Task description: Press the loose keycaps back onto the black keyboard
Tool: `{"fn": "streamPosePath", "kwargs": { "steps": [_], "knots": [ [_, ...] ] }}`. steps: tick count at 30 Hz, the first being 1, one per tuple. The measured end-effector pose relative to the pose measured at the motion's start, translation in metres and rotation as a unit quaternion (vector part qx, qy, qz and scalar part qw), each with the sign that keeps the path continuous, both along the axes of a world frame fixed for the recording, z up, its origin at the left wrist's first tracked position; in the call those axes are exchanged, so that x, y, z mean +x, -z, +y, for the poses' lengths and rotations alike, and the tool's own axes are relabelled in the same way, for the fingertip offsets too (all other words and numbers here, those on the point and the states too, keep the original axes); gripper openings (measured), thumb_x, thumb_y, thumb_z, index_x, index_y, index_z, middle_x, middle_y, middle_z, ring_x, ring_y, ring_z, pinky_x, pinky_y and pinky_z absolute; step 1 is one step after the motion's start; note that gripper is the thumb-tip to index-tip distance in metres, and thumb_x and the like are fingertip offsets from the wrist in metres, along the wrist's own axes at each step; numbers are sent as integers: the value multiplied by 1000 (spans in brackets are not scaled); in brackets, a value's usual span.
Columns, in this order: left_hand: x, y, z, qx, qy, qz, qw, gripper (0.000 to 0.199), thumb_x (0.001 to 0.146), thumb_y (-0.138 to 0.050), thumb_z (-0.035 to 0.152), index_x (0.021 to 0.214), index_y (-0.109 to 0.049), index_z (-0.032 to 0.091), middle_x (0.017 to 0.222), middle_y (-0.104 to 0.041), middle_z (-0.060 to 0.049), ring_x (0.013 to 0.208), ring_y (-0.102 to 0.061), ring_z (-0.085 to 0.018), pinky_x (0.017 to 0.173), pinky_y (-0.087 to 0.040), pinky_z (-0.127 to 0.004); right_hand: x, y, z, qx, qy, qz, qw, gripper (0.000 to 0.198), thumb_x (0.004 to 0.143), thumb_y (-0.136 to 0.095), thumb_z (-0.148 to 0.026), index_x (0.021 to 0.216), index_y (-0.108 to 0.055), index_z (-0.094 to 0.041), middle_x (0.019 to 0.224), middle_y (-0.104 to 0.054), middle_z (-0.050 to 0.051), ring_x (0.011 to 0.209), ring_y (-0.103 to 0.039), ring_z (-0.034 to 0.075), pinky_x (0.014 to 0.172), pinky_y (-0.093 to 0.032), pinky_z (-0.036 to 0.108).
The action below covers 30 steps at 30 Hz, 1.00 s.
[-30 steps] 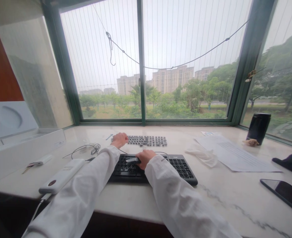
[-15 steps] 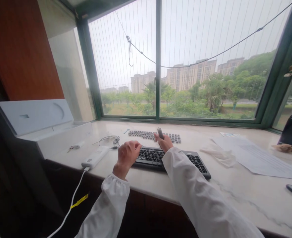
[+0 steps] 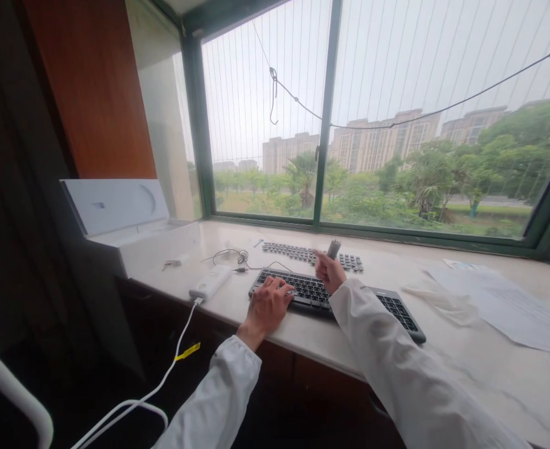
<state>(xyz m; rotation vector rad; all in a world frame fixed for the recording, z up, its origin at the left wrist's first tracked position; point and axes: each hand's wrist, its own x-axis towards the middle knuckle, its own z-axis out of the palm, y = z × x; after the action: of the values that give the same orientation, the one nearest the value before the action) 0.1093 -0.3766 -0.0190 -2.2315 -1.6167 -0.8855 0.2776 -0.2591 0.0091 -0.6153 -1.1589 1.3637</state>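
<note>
Open white cardboard box (image 3: 130,234) at far left of pale marble tabletop (image 3: 312,330), lid tilted up against the wall; contents not discernible. Left hand (image 3: 266,305) lying palm down on left end of black computer keyboard (image 3: 335,299), fingers spread over the keys, grip released, grasping nothing. Right hand (image 3: 330,272) raised above the keyboard's middle, grip clenched around small grey cylindrical tool (image 3: 333,249) held upright, tip pointing up. Both forearms in white sleeves, stretched forward from lower edge. Behind the keyboard, near the window, a flat sheet of loose dark keycaps in rows (image 3: 312,254). Left of the keyboard, white oblong power bank (image 3: 210,282) with white cable (image 3: 163,380) hanging off the tabletop edge; thin black cord (image 3: 231,254) coiled just behind it. Right of the keyboard, crumpled white tissue (image 3: 441,300) and printed paper sheets (image 3: 513,308).
</note>
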Motion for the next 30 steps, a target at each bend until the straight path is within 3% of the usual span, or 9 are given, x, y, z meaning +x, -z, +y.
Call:
{"fn": "streamPosePath", "kwargs": {
  "steps": [4, 11, 16, 24, 30],
  "knots": [
    [-4, 4, 4, -1, 6, -11, 1000, 25, 93, -46, 35, 108, -64, 30, 110, -60, -3, 105, -50, -21, 93, -40, -39, -6, -8, -7, -11, -20, 13, 1000, 54, 73, -62, -40, 56, -14, -24, 39, -16, -10, 35, -18, 6, 33, -15, 21],
    [-7, 11, 8, -16, 20, -13, 1000, 27, 92, -46, 37, 111, -63, 30, 114, -59, -5, 109, -49, -22, 96, -38, -42, -37, -10, -8, -28, -59, -18, 998, 50, 70, -66, -43, 55, -23, -23, 42, -25, -10, 36, -18, 4, 32, -6, 19],
    [-8, 15, 11, -9, 16, -23, 1000, 27, 91, -47, 40, 110, -64, 31, 114, -59, -4, 108, -49, -22, 95, -38, -42, -56, 5, -9, -86, 31, -2, 996, 49, 75, -60, -45, 57, -21, -24, 38, -17, -12, 32, -13, 4, 31, -6, 21],
    [-7, 12, 10, -21, 18, -9, 1000, 26, 91, -47, 41, 109, -64, 31, 110, -58, -2, 105, -48, -21, 92, -39, -39, -64, 15, -6, -101, 155, -19, 983, 46, 76, -60, -42, 53, -24, -25, 35, -20, -10, 29, -17, 5, 29, -12, 24],
    [-7, 11, 10, -28, 15, -10, 999, 25, 91, -49, 41, 108, -63, 30, 108, -59, -3, 103, -48, -21, 91, -38, -39, -69, 25, -5, -76, 220, -33, 972, 46, 75, -60, -49, 54, -26, -26, 36, -26, -8, 28, -23, 8, 27, -17, 27]
  ]
}}
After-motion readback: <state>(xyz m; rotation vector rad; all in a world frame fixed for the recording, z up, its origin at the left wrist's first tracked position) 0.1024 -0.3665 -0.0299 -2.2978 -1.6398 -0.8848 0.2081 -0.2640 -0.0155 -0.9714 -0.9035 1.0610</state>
